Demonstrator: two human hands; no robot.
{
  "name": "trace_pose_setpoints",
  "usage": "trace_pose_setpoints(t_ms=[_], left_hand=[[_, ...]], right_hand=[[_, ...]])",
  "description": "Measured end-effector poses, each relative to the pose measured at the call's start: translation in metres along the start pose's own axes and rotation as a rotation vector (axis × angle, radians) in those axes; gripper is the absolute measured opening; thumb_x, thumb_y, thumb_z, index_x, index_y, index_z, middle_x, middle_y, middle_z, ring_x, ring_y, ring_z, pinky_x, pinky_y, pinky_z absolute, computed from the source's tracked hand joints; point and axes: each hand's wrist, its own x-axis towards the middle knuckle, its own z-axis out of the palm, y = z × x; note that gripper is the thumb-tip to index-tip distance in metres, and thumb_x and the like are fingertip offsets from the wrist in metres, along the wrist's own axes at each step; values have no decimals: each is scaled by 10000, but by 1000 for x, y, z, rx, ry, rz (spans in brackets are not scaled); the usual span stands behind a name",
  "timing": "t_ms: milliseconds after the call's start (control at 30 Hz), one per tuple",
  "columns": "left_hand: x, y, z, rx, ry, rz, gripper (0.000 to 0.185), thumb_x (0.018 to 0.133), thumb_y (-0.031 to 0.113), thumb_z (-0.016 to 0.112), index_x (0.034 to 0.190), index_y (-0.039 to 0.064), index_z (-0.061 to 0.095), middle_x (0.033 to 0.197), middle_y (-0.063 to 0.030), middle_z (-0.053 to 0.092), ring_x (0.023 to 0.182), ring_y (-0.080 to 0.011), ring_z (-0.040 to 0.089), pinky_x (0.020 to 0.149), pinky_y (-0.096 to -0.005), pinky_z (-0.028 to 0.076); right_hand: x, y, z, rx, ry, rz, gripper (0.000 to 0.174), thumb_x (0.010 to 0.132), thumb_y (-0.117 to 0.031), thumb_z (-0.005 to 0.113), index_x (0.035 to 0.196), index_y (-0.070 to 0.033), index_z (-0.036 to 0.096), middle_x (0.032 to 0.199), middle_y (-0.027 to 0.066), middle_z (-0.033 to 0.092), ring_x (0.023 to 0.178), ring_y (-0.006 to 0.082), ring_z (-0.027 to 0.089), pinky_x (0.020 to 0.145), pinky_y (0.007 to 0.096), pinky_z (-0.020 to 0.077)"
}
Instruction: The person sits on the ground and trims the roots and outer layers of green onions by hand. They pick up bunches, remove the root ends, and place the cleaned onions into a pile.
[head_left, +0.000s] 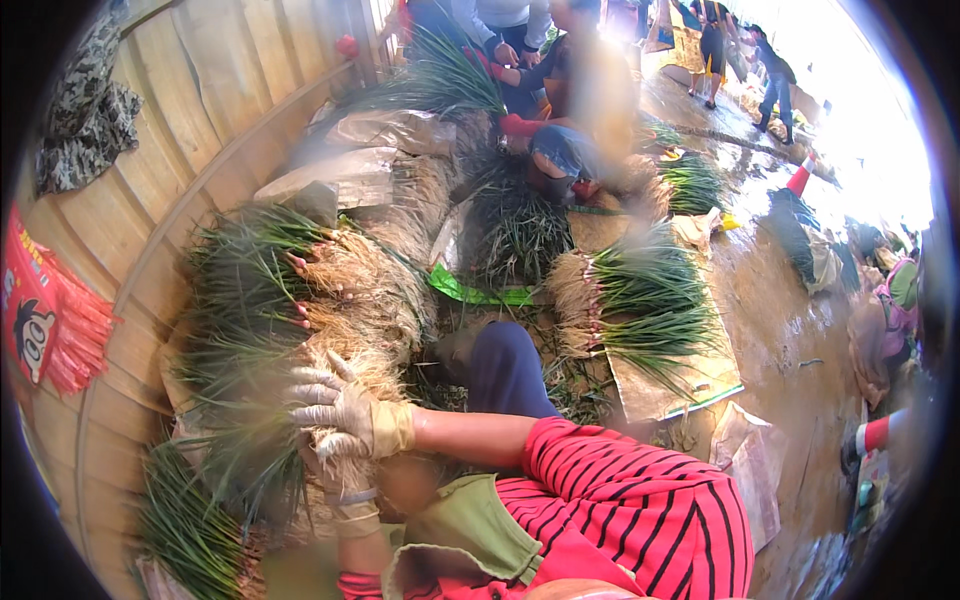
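Observation:
My right hand (349, 416), in a whitish glove with a cream cuff, lies with spread fingers against the pale roots of green onions. Just below it is my left hand (346, 484), also gloved; a blur and the right hand partly cover its fingers, so its grip is unclear. Green onion leaves (247, 457) fan out to the left of both hands. Beyond them runs a long pile of green onions (247, 277), with leaves to the left and stringy roots (375, 292) to the right. Another bunch (195, 517) lies at the lower left.
Right of my knee (514, 367), trimmed-looking bunches (652, 292) lie on a woven sack (675, 375). A person (555, 135) in red gloves sits ahead, holding long green onions. A panelled wall (172, 142) curves along the left. Wet floor (787, 337) and traffic cones (801, 176) are at right.

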Motion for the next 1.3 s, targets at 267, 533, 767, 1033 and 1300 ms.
trace_pose_setpoints(t_ms=[267, 533, 767, 1033, 1300], left_hand=[[18, -8, 12, -522, 56, -400, 249, 852, 152, 525, 1069, 29, 516, 989, -92, 562, 887, -198, 555, 780, -310, 481], [0, -56, -30, -1446, 667, -968, 126, 793, 89, 594, 889, 9, 577, 851, -96, 612, 780, -196, 599, 706, -311, 523], [-14, -105, -61, -1261, 814, -1210, 133, 781, 84, 552, 876, -7, 572, 823, -103, 620, 799, -233, 586, 816, -369, 483], [31, -68, -71, -1214, 671, -978, 184, 808, 177, 604, 925, 38, 571, 746, -36, 596, 670, -100, 569, 667, -233, 504], [38, -44, -127, -681, 335, -685, 160, 747, 134, 639, 848, 10, 629, 745, -81, 644, 650, -135, 604, 519, -237, 486]], right_hand=[[15, -25, -14, -288, 26, -262, 729, 752, -460, 563, 1366, -130, 348, 1383, 128, 359, 1314, 326, 285, 1017, 632, 137], [24, 55, 123, 1551, 28, 461, 1096, 700, -104, 762, 1430, -78, -55, 1363, 136, 360, 1188, 220, 432, 1016, 355, 340], [-8, -14, 83, 357, -352, 771, 179, 900, -142, 480, 1029, -82, 588, 953, 61, 573, 793, 191, 563, 636, 316, 459], [-38, 41, 26, -160, -237, 230, 684, 695, -95, 745, 1294, -25, 421, 1261, 202, 485, 1182, 306, 456, 986, 355, 357], [-3, 75, 123, -232, -657, 304, 420, 758, -96, 618, 1160, -49, 504, 1156, 141, 537, 1108, 283, 492, 941, 368, 393]])
